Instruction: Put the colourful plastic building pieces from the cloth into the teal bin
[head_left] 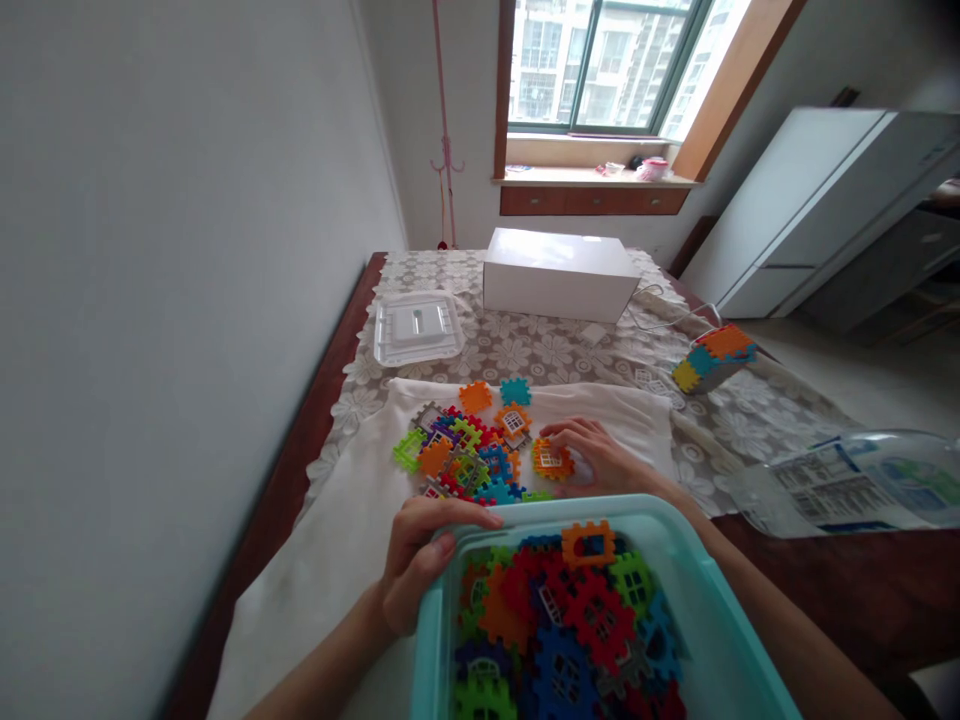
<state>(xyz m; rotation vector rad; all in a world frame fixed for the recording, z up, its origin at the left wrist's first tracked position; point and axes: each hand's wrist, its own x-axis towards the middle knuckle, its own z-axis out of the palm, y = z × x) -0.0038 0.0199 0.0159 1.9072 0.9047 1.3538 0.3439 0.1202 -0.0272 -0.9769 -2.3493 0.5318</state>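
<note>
My left hand (420, 555) is closed on the far left corner of a turquoise plastic bin (429, 660), fingers over its rim. Inside the bin are many colourful interlocking building pieces (562, 610), red, blue, green, orange and purple, some with window grids. Beyond the bin's far rim, my right hand (589, 455) curls its fingers at an orange window piece (553, 460); its thumb is partly hidden. To the left of it lies a heap of mixed pieces (465, 455) on a white cloth (330, 560). An orange piece (475, 397) and a blue piece (515, 391) lie at the heap's far edge.
A clear bin lid (418, 330) and a white box (559, 275) stand farther back on the lace tablecloth (525, 350). At the right are a block built of pieces (714, 357) and a large clear plastic bottle (855, 482). A wall (187, 250) runs along the left.
</note>
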